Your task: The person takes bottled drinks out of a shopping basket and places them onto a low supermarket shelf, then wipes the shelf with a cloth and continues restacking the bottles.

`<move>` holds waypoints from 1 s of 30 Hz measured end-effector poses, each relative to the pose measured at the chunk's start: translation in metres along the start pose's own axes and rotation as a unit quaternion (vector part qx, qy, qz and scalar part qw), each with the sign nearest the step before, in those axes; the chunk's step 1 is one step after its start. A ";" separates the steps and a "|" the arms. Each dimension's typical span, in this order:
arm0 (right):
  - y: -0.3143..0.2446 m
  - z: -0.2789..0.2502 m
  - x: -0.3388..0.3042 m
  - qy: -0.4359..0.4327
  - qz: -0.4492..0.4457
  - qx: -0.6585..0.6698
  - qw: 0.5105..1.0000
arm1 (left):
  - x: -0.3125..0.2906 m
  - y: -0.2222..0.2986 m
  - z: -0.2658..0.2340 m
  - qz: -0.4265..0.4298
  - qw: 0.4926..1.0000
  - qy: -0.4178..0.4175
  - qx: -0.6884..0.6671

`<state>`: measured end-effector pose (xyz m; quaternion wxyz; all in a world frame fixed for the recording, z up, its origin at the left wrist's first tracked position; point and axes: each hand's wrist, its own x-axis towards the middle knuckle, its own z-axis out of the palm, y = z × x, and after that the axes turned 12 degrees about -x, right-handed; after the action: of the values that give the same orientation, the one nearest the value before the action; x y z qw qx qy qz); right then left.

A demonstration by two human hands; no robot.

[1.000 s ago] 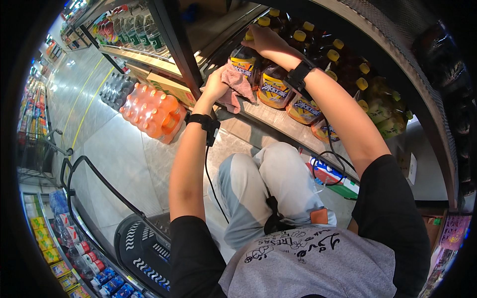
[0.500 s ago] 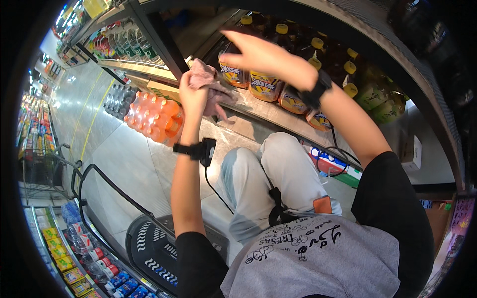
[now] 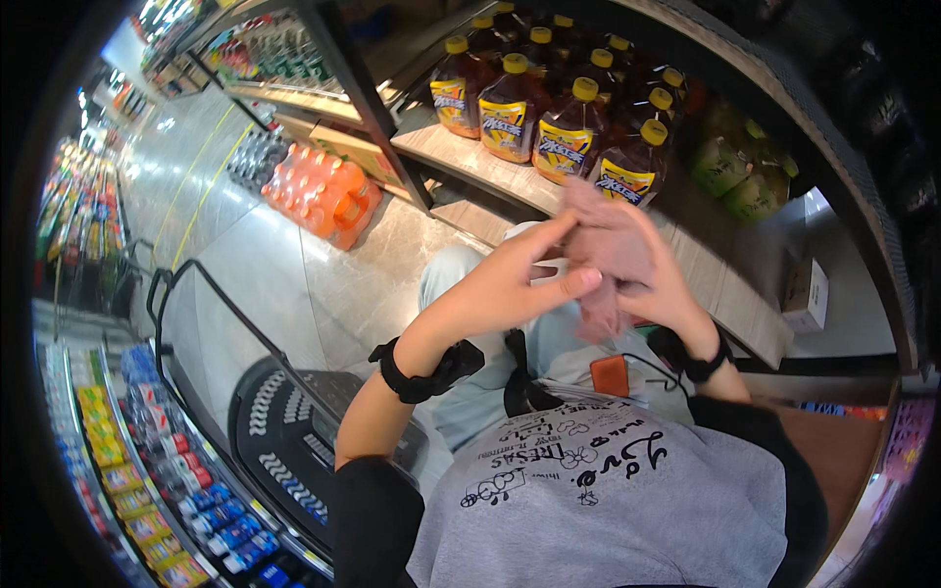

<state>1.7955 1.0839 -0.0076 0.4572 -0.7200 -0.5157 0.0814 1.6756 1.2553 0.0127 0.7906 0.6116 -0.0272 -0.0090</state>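
Observation:
A crumpled dusty-pink cloth (image 3: 616, 253) is bunched between my two hands, in front of the bottle shelf and above my lap. My left hand (image 3: 515, 279) grips its left side, thumb laid towards the cloth and fingertips partly hidden by it. From the other side my right hand (image 3: 674, 284) is closed round it, its fingers mostly behind the fabric. Just beyond the cloth, dark tea bottles (image 3: 567, 132) with yellow caps and yellow-orange labels stand upright in rows on the wooden shelf (image 3: 461, 147). Neither hand touches a bottle.
Green-labelled bottles (image 3: 745, 171) and a white box (image 3: 807, 296) are on the right. Packs of orange bottles (image 3: 321, 196) and dark bottles (image 3: 257, 157) sit on the floor at left. A black cart (image 3: 284, 431) with a raised handle stands by my left arm.
My right hand has drawn back from over the bottles to the cloth. My left hand has brought the cloth right and nearer to me; both hands now hold it.

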 end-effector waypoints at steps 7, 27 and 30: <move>0.036 -0.102 -0.122 0.185 0.138 -0.257 0.938 | -0.117 -0.010 0.013 0.040 0.911 0.153 0.380; 0.162 -0.145 -0.170 0.139 0.426 -0.365 0.816 | 0.191 0.017 -0.199 0.158 0.810 0.364 0.431; 0.140 -0.138 -0.151 0.145 0.334 -0.373 0.854 | 0.255 0.002 -0.236 0.177 0.860 0.330 0.346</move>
<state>1.9014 0.8742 -0.0864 0.1695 -0.9689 -0.1643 -0.0742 1.9432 1.4723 -0.0360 0.4787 0.7982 0.1263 0.3432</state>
